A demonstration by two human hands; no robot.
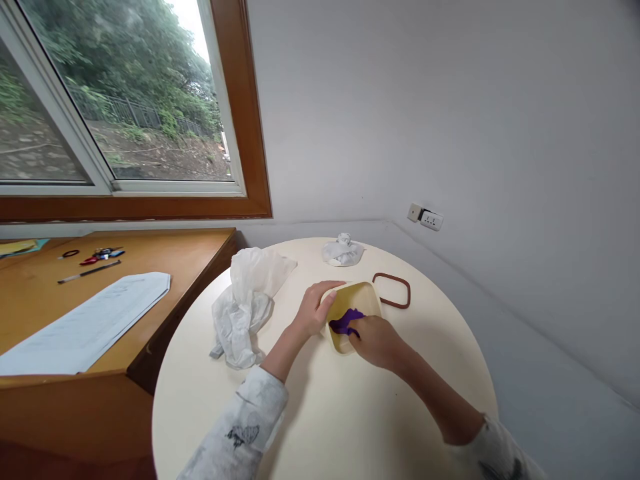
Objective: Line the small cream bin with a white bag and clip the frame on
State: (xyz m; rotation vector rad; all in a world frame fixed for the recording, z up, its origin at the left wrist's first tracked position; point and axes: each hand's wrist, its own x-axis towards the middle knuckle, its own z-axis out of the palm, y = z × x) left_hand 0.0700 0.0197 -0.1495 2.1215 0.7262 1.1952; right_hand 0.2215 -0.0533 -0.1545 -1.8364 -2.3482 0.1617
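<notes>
We have left hand (314,309) gripping yellow tub (357,295) at its left side, thumb over rim; right hand (379,341) reaches in, fingers curled at purple material (344,323) inside; can't tell if gripped.

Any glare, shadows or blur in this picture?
Head view: the sky outside is washed out white; head view: soft shadows fall on the round table; head view: the yellow container looks fairly sharp, but writing on the papers is unreadable.
</notes>
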